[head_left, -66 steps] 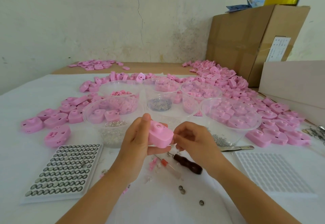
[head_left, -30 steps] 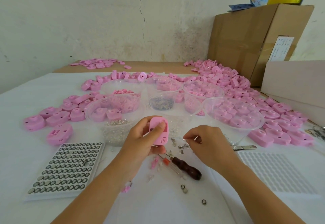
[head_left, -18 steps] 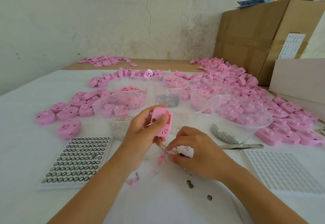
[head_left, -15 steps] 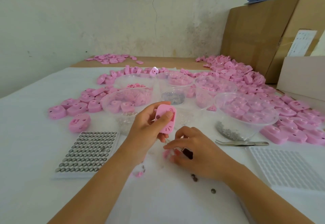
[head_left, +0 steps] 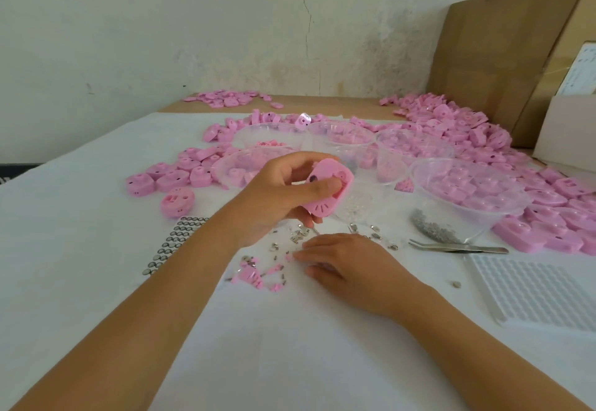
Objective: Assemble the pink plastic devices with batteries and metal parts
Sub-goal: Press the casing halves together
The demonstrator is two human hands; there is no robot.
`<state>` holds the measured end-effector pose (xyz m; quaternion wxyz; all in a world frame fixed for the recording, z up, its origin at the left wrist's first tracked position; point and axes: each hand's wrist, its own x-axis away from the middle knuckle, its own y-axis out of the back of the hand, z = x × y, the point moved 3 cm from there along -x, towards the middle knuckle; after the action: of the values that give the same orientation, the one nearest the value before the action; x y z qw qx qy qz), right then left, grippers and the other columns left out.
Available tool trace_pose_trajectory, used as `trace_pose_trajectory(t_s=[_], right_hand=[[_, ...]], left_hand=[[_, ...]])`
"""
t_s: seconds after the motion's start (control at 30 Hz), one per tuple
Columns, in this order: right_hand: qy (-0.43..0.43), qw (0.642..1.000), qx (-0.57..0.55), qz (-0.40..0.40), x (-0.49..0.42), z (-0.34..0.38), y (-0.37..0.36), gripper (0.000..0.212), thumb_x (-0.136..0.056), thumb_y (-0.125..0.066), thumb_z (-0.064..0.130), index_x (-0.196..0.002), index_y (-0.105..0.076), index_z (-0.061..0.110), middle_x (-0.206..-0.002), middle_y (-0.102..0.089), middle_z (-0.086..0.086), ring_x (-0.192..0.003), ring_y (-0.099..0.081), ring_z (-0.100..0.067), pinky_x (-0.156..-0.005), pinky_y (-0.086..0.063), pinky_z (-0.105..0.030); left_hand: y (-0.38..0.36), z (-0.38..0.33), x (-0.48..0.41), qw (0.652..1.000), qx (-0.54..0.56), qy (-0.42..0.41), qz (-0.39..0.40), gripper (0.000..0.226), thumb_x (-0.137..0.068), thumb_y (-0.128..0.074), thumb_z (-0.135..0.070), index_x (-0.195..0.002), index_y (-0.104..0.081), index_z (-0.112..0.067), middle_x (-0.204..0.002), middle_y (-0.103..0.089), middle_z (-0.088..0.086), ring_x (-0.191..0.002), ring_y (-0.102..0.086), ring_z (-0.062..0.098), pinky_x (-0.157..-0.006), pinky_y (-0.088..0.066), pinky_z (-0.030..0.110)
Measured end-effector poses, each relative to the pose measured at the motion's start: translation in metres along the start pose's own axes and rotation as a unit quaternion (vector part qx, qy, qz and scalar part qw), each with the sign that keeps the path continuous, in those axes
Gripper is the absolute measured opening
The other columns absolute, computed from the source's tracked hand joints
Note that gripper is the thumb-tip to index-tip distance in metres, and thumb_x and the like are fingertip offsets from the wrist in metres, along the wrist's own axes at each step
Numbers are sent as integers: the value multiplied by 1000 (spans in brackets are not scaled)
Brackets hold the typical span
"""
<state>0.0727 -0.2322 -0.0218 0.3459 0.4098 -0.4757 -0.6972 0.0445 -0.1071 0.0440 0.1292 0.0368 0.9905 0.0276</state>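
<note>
Holding a pink device (head_left: 325, 186) off the table (head_left: 80, 233) in my left grip (head_left: 283, 191), thumb & fingers shut round it; right grip (head_left: 348, 265) lies palm-down, fingertips on small metal parts (head_left: 298, 236); can't tell if anything's pinched.

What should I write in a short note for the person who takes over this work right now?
Left hand: holds one pink device raised over the table.
Right hand: palm down on the sheet, fingertips at the small metal parts; whether it grips one cannot be seen.
Battery tray at left, tweezers at right.
Done: cannot tell for this device.
Left: many loose pink shells still wait.
</note>
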Motion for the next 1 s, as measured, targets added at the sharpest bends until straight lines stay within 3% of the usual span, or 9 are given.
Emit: trace_pose_trajectory(t_s=[0.1,0.23,0.3,0.5,0.6,0.67,0.77,0.87,1.0], right_hand=[[-13,1000,-15,-21,-2,-1,0,19,-93,-48,15,-95,-67,12,-91,-65,2,-88,-56,-15,-77,-46,-34],[-29,996,-60,-65,-2,-1,1,17,-88,-56,9,-91,-72,13,-91,-69,2,-80,-56,-8,-75,-45,-25],[-34,993,-78,-81,-1,-1,2,19,-86,-57,6,-94,-73,14,-93,-69,2,-75,-51,-4,-71,-42,-19],[-50,986,-108,-114,0,-8,9,27,-84,-53,-5,-97,-70,12,-97,-65,-2,-79,-54,-11,-70,-44,-23],[-111,967,-156,-165,5,-22,18,25,-87,-55,-4,-99,-72,10,-91,-63,-1,-78,-57,-10,-74,-43,-12],[-160,934,-235,-216,9,-31,24,26,-85,-59,-4,-89,-73,17,-80,-64,8,-71,-59,-5,-70,-44,-9],[-206,830,-443,-271,12,-38,31,26,-81,-65,-4,-78,-70,21,-66,-69,8,-61,-64,-4,-61,-49,-12],[-191,746,-584,-258,11,-36,32,12,-72,-68,2,-80,-70,11,-67,-70,-1,-63,-67,-11,-61,-52,-16],[-167,677,-684,-217,10,-28,30,15,-65,-65,7,-76,-74,9,-72,-71,-9,-66,-69,-15,-60,-54,-18]], left_hand=[[0,2,-5,998,53,11,20,22,-67,-80,-29,-87,-75,-21,-68,-67,-4,-51,-60,9,-41,-44,14],[-7,10,-6,992,89,41,85,24,-64,-80,-35,-85,-76,-24,-66,-65,-4,-49,-59,9,-41,-44,13],[-6,19,-4,995,79,40,51,7,-73,-76,-24,-80,-76,-26,-61,-62,-6,-48,-56,7,-39,-39,14],[-14,44,10,989,134,-2,-56,9,-74,-60,-19,-72,-69,-16,-52,-55,0,-39,-48,12,-34,-32,14],[-11,50,14,980,-1,-63,-189,20,-66,-67,-36,-71,-63,-17,-58,-55,-5,-46,-49,11,-36,-33,15],[-9,49,16,958,-116,-101,-242,23,-70,-62,-45,-84,-60,-27,-71,-59,-11,-58,-55,6,-44,-39,12],[-14,48,16,942,-192,-152,-230,22,-86,-50,-30,-105,-48,-40,-95,-60,-12,-79,-61,6,-64,-48,13],[-19,49,14,925,-257,-192,-206,17,-89,-49,-20,-103,-54,-29,-101,-59,-14,-94,-55,-2,-82,-39,7],[-20,49,14,918,-264,-226,-190,12,-84,-51,-28,-94,-56,-23,-95,-60,-11,-91,-55,-2,-82,-38,7]])
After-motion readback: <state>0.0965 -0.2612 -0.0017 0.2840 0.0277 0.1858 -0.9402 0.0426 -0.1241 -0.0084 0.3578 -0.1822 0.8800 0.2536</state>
